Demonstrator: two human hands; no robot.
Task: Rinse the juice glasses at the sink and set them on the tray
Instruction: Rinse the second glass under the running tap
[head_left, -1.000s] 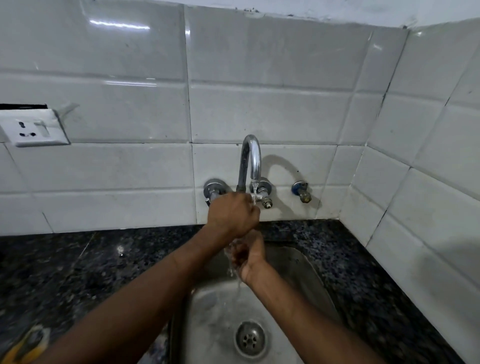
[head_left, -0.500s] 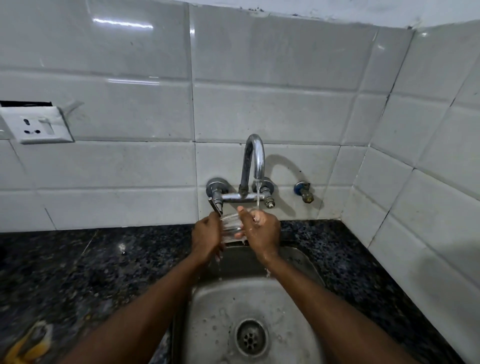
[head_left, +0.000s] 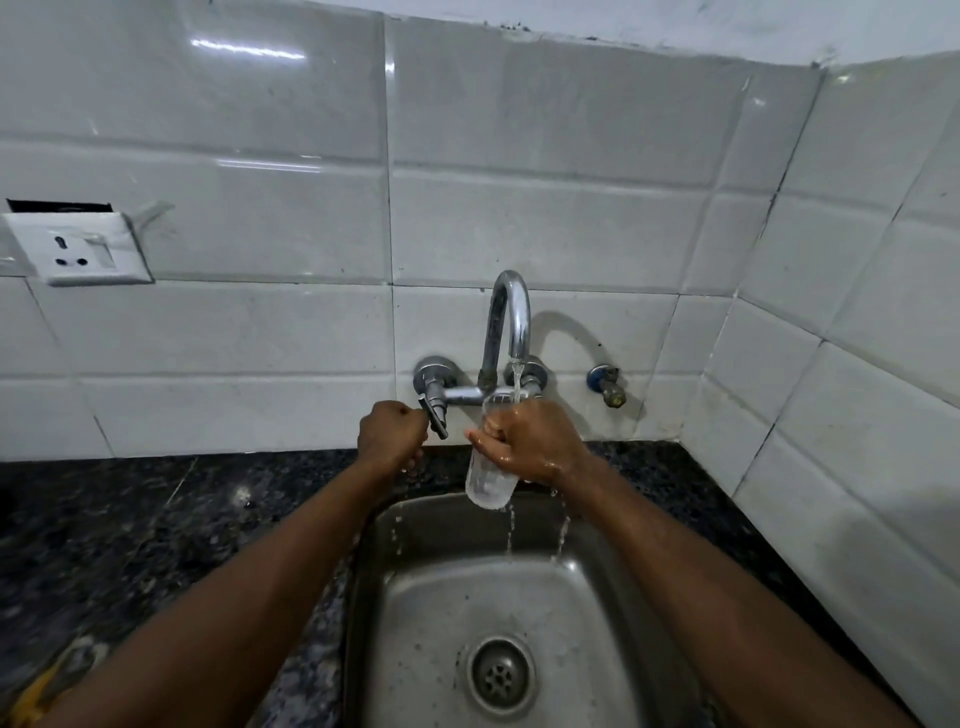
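Hands work over a steel sink (head_left: 415, 597) set in a dark speckled counter (head_left: 156, 530). The right hand (head_left: 524, 441), wet and glistening, is wrapped around a clear juice glass (head_left: 491, 480), which it holds upright over the far edge of the basin. The glass's mouth sits directly beneath the curved chrome faucet (head_left: 511, 317). A thin stream of water (head_left: 517, 387) falls from the spout into the glass, and trickles drop from the glass and wrist into the sink below. To the left, the left hand (head_left: 389, 434) is clenched at the dark tap lever (head_left: 435, 418), with its curled fingers against the handle. How firmly it holds the lever cannot be told.

The round drain (head_left: 500, 675) lies at the near end of the basin. White wall tiles (head_left: 260, 338) back the scene and turn a corner at right. A white power socket (head_left: 78, 249) is mounted at far left, and a small blue-capped valve (head_left: 605, 384) sits to the right of the faucet. A blurred yellow object (head_left: 36, 693) shows at the near left edge of the counter.
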